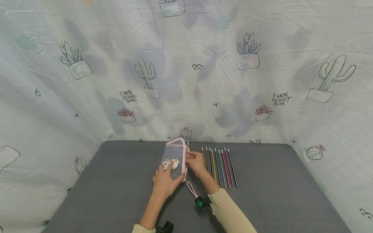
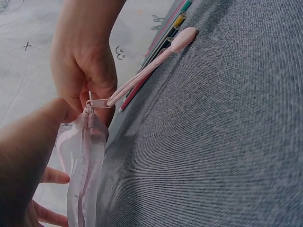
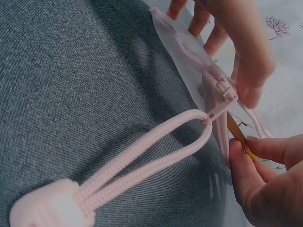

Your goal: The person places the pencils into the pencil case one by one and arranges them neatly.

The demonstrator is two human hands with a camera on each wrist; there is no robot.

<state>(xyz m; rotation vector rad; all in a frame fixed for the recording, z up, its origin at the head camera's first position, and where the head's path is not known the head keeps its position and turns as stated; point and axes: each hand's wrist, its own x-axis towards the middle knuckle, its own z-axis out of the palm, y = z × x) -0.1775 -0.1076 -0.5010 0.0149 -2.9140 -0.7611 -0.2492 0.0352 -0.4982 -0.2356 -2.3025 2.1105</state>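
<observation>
A see-through pencil case (image 1: 174, 150) with pink edging and round stickers lies on the grey surface. My left hand (image 1: 164, 183) rests on its near part, fingers spread, with the thumb at the zipped edge. At that edge's opening, my right hand (image 1: 197, 161) pinches a yellow pencil (image 3: 240, 138) between thumb and fingers. Part of the pencil is inside the case; its far end shows beside the pink border in the head view. A pink cord pull (image 2: 142, 75) hangs from the zipper slider (image 2: 98, 103), close to both hands.
Several pencils (image 1: 222, 168) of different colours lie side by side, right of the case. Behind the grey table (image 1: 116, 181) hangs a pale curtain (image 1: 186, 81) printed with cacti. Dark wrist devices (image 1: 202, 202) sit on both wrists.
</observation>
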